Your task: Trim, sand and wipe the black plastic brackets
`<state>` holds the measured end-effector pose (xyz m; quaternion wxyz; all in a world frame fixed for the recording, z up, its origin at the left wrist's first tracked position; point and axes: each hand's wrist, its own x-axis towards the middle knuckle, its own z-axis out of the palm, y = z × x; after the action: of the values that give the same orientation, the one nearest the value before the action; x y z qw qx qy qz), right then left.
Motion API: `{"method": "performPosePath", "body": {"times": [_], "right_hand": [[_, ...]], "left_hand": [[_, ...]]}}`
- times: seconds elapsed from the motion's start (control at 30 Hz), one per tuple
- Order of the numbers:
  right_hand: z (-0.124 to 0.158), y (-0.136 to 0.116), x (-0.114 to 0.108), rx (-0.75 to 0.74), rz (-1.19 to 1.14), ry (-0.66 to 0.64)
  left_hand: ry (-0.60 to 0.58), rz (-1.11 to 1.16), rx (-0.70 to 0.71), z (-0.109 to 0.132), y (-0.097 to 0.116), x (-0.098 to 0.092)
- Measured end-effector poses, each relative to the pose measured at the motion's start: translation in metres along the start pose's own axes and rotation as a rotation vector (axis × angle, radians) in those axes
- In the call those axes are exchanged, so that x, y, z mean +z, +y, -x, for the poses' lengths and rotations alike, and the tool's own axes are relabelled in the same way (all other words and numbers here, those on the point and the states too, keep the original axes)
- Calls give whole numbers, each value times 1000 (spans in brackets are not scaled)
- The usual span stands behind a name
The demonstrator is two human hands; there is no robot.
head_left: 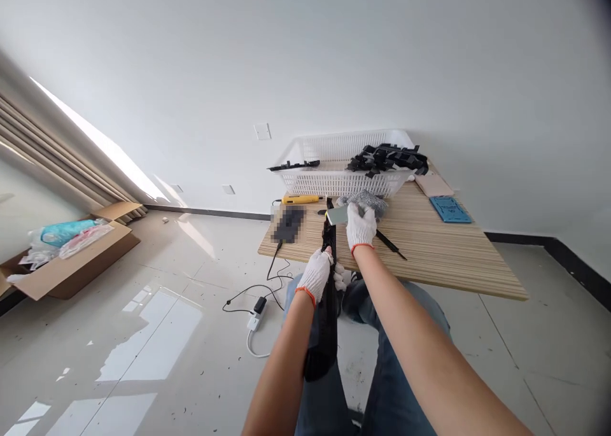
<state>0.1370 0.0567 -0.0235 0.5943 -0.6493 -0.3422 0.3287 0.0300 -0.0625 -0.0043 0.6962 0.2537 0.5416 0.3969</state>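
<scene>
White knitted gloves with orange cuffs cover both hands. My left hand (317, 274) is closed around a long black plastic part (327, 324), its fingers wrapping under to the right side. The part runs from above my legs up over the table's front edge. In my right hand (361, 226) is a flat grey-green pad (338, 216), whose left edge meets or lies just over the part's upper end. I cannot make out what kind of pad it is. Just behind my right hand lies a grey fluffy cloth (366, 200). A thin black tool (390, 241) rests on the table beside that hand.
A white plastic basket (346, 182) at the back holds black plastic parts (389, 158). On the wooden table (439, 258) lie a yellow tool (300, 199), a blurred dark device, and a blue flat item (450, 209). A power strip (254, 322) and cardboard box (71, 258) are on the floor.
</scene>
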Motion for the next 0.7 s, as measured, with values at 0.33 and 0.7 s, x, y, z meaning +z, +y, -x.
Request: {"method": "performPosePath", "body": {"times": [0.33,0.7], "right_hand": [[0,-3,-25,-38,195,-197],[-4,-4,-48,41,100,-131]], "left_hand": [[-55,66,-45,-2,-6,-5],[-2,47,-83,4,-5,3]]}}
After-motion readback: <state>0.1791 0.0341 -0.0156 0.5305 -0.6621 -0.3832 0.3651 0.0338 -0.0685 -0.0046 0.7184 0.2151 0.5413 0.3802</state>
